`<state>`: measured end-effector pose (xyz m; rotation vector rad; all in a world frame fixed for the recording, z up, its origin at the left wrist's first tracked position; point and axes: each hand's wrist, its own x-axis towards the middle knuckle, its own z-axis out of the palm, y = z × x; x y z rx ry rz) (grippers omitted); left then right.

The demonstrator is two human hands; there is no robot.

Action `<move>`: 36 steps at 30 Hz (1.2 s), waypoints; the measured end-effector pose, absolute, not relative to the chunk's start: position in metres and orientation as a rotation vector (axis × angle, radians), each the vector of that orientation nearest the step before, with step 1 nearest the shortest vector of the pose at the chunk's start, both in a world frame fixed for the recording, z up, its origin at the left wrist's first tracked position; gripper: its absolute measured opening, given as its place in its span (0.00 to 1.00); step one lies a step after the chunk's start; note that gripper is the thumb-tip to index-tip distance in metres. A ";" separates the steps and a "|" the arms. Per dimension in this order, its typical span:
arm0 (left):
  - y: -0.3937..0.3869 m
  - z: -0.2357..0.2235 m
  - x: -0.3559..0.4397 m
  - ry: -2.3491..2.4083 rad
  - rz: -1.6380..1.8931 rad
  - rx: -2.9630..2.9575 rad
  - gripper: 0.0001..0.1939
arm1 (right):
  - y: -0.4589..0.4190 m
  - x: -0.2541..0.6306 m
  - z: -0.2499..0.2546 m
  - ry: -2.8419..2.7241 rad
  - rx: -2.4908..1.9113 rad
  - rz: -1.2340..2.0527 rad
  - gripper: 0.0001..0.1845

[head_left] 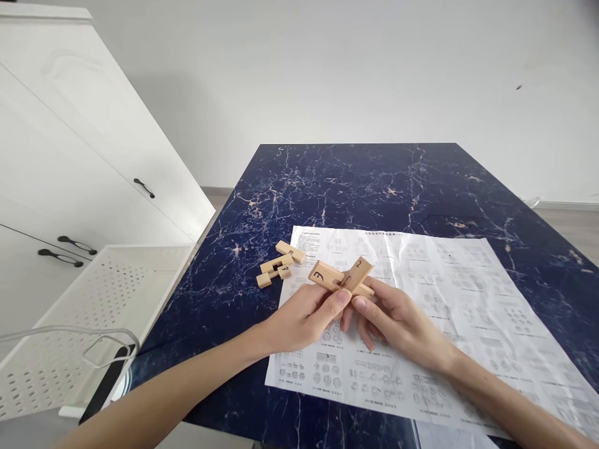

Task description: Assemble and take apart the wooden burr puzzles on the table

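Several notched wooden puzzle pieces, crossed into one another, are held up over the paper sheet by both hands. One puzzle piece marked 3 (322,274) points left; another marked 2 (359,268) slants up to the right across it. My left hand (306,315) is closed on the left side of the crossed pieces, thumb on the front. My right hand (402,318) grips their lower right side, its thumb near the left thumb and some fingers curled below. Loose notched wooden pieces (276,265) lie at the sheet's left edge, one of them also marked 3.
A large creased instruction sheet (440,324) with small printed diagrams covers the near right of the dark blue marbled table (346,181). On the left are a white cabinet (93,143) with black handles and a white perforated surface (107,287) with a pale cable (60,330).
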<state>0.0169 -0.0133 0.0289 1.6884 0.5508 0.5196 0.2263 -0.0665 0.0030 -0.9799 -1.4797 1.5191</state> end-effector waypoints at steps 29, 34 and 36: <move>-0.015 0.026 0.017 0.543 0.529 1.500 0.30 | -0.068 0.228 0.004 -1.483 -0.913 1.510 0.17; -0.014 0.024 0.017 0.553 0.524 1.526 0.31 | -0.069 0.229 0.004 -1.475 -0.920 1.498 0.18; -0.014 0.023 0.016 0.536 0.520 1.516 0.31 | -0.069 0.229 0.003 -1.472 -0.922 1.495 0.18</move>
